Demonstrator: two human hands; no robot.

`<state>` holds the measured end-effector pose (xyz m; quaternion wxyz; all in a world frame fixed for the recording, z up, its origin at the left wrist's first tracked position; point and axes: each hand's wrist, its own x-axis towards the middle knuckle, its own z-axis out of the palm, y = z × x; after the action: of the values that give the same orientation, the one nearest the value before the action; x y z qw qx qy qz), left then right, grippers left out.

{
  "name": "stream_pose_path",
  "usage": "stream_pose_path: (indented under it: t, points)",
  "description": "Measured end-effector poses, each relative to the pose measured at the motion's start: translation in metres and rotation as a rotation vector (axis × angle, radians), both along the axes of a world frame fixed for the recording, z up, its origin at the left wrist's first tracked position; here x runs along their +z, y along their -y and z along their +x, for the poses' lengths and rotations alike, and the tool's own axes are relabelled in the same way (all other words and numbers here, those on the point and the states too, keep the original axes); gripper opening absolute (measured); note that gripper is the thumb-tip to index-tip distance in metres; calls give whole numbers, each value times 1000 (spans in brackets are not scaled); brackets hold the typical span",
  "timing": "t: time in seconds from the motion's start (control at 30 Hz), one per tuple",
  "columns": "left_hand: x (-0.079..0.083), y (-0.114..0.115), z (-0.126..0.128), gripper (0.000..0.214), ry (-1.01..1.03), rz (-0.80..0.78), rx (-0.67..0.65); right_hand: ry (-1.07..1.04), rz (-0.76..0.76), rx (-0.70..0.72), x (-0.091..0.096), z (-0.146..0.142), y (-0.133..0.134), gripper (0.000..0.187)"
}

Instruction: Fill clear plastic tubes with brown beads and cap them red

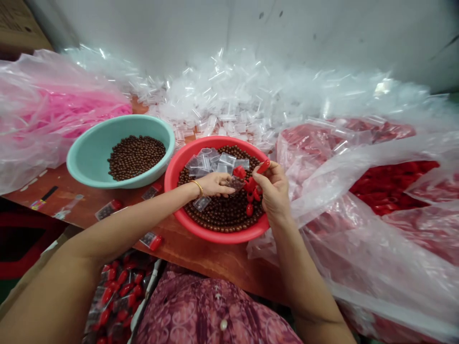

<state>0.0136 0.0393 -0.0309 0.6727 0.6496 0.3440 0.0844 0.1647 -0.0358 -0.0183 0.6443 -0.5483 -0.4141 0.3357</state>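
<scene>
A red basin (217, 236) in the middle holds brown beads (225, 217), with several clear plastic containers (206, 165) lying on top. Over it, my left hand (217, 185) is closed around a small clear container (235, 184) that looks filled with brown beads. My right hand (275, 188) pinches a red cap (263, 166) between thumb and fingers, just right of that container and apart from it. Several more red caps (250, 209) lie on the beads below and between my hands.
A teal basin (122, 180) with brown beads stands left. Clear containers (222, 95) heap along the wall. Pink pieces (75, 107) in plastic lie far left; an open bag of red parts (390, 186) lies right. Below the table edge, a box holds filled, red-capped containers (120, 286).
</scene>
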Motion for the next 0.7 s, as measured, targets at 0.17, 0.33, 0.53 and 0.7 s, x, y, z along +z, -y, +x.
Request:
stream_pose_path:
  t: [0.17,0.33,0.53,0.7]
  points:
    - [18,14,-21,53,243,-177,87,-87,89,-33,0,0,3,30]
    - [17,21,-26,52,331,-172,126,-103,119,-107,-2,-3,3,27]
    - [15,20,-24,41,308,-148,99,-39,180,-18,-6,-6,3,26]
    - [21,24,-29,36,324,-177,-31,185,196,97,-6,-11,7,17]
